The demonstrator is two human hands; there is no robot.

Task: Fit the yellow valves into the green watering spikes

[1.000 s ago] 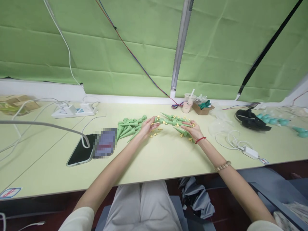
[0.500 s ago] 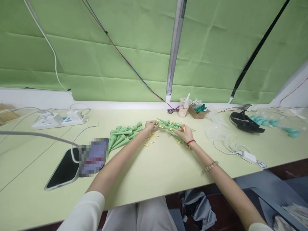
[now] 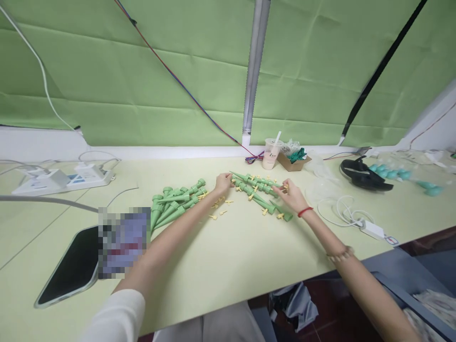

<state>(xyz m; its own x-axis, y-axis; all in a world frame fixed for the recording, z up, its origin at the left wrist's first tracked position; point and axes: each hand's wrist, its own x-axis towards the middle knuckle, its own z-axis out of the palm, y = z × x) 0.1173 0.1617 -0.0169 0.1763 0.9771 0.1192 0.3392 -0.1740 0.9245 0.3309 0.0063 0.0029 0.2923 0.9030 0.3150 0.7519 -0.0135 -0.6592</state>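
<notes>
My left hand (image 3: 223, 183) is closed, its fingertips at the left end of a loose group of green tapered plastic spikes (image 3: 254, 195); what it grips is hidden. At the group's right end, my right hand (image 3: 292, 197) pinches a small yellow T-shaped piece (image 3: 286, 187) between thumb and fingers. Several spikes in this group have yellow pieces fitted into them. A second pile of green spikes (image 3: 174, 205) lies left of my left forearm. Loose yellow pieces (image 3: 223, 212) are scattered on the table between the two groups.
A drink cup with a straw (image 3: 271, 154) and a small cardboard box (image 3: 294, 163) stand at the back. On the left lie a phone (image 3: 69, 266) and a power strip (image 3: 64, 182). A white cable with adapter (image 3: 372, 229) and a black curved object (image 3: 363, 178) lie right.
My right hand has moved right, away from the middle of the spikes, uncovering more of them. My left hand stays at their left end. The view has shifted slightly.
</notes>
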